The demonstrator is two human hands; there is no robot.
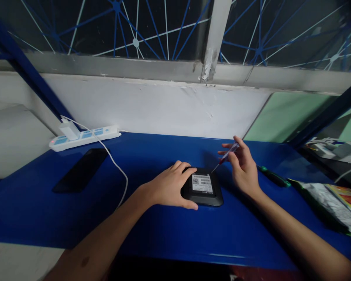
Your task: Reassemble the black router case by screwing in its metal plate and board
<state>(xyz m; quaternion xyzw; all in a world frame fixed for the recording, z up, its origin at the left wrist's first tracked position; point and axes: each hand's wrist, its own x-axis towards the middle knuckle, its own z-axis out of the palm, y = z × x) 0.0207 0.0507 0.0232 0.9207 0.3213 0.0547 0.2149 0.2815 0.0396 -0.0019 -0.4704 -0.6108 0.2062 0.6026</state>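
A flat black device [218, 190] lies on the blue table, a white printed label with a QR code [203, 183] facing up. My left hand [171, 183] grips the device by its left side, the fingers over the far edge and the thumb at the near edge. Between the thumb and fingers of my right hand [243, 168] is a small screwdriver [228, 153] with a clear and red handle. It is tilted, and its thin tip meets the device near the far right corner of the label; whether a screw sits there is too small to see.
At the back left stands a white power strip [105, 134] with a plugged-in charger [69, 128] and a trailing white cable [117, 166]. A black phone-like slab [81, 170] lies before it. On the right are a green-and-black screwdriver [273, 176] and a shiny packet [330, 205].
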